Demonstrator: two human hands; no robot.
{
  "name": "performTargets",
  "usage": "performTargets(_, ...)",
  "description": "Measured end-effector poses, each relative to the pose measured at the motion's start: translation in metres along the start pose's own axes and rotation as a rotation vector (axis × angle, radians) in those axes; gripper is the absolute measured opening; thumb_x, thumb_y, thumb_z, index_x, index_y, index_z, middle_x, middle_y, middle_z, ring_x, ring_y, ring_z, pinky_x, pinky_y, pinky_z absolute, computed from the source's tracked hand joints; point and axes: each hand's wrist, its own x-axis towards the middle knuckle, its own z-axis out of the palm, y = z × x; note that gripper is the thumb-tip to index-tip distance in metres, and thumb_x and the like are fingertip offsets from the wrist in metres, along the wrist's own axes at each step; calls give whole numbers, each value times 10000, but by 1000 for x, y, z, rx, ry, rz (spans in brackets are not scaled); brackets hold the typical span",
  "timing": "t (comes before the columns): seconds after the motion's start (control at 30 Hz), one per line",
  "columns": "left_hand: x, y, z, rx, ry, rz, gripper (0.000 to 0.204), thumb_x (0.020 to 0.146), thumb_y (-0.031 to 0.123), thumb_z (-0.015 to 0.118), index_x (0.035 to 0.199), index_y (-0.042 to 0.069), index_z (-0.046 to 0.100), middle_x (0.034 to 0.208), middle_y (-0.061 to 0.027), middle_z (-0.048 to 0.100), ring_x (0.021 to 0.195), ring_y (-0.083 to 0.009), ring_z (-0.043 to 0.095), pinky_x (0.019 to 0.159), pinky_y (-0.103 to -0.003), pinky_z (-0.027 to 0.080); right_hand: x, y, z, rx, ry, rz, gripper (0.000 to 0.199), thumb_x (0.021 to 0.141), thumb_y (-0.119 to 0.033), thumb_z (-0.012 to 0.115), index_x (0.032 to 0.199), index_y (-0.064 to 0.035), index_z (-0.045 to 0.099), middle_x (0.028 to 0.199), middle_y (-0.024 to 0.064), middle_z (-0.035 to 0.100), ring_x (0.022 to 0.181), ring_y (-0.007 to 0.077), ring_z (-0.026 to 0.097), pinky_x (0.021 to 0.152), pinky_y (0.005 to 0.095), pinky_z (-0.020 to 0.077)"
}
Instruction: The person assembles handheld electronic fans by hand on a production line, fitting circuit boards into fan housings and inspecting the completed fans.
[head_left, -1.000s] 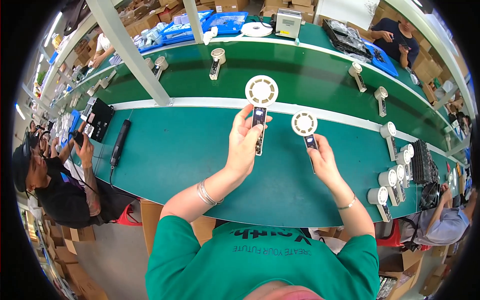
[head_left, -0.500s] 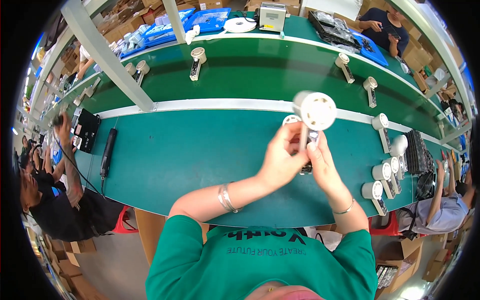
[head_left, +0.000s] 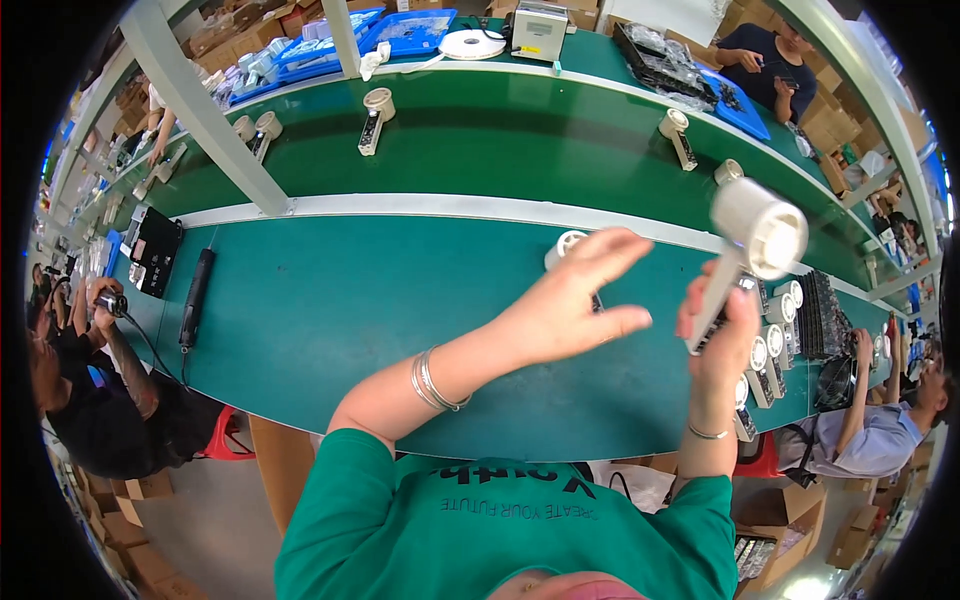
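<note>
My right hand is wrapped round the handle of a white handheld fan, raised above the right part of the bench. Its round slotted head is tilted and a little blurred. My left hand is open over the middle of the bench, thumb apart from the fingers, holding nothing. Partly hidden behind that hand lies another white fan, with only its round head plainly showing. Just beyond my right hand, several similar fans with dark circuit boards in their handles lie in a group.
A stack of black trays stands at the right. On the left lie a black electric screwdriver and a black box. Beyond a white rail, more fans sit on a green belt. Co-workers sit at both sides.
My right hand has carried the fan to the right, away from my left hand. The left hand has let go of it and spread open. The view has shifted slightly.
</note>
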Motion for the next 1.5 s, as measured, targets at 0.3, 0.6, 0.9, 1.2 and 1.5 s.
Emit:
performTargets(0.3, -9, -81, 25, 488, 292, -153, 620, 772, 231, 720, 1290, 14, 457, 1340, -191, 357, 1258, -377, 327, 1016, -441, 351, -64, -131, -54, -96, -42, -1224, 356, 760, -410, 571, 915, -94, 520, 774, 62, 487, 685, 150, 459, 534, 302, 337)
performTargets(0.6, -11, -105, 31, 478, 250, -234, 769, 711, 228, 762, 1346, 25, 379, 1349, -218, 371, 1246, -377, 357, 1040, -428, 340, -61, -136, -59, 147, -42, -1492, 387, 692, -389, 662, 905, -88, 548, 862, -2, 567, 717, 126, 512, 580, 252, 372)
performTargets(0.9, -11, -119, 39, 32, 230, -328, 682, 737, 54, 728, 1309, -89, 385, 1195, -203, 544, 1093, -258, 554, 944, -343, 433, -102, -143, -97, -446, 445, -1296, 454, 832, -471, 532, 1099, -103, 523, 857, 43, 521, 596, 178, 475, 529, 288, 405)
performTargets(1.2, -18, -123, 33, 4, 229, -377, 685, 779, 87, 711, 1348, -50, 356, 1227, -168, 516, 1073, -234, 558, 934, -338, 438, -89, -136, -163, -1064, 991, -684, 231, 788, -308, 571, 918, -118, 553, 658, 6, 477, 572, 185, 465, 561, 305, 416)
performTargets(1.5, -19, -133, 31, -15, 248, -351, 660, 788, 61, 694, 1347, -43, 357, 1213, -160, 526, 1067, -224, 561, 917, -321, 449, -87, -114, -257, -143, 716, -718, 304, 905, -313, 484, 981, -22, 525, 718, 99, 550, 606, 180, 543, 548, 273, 449)
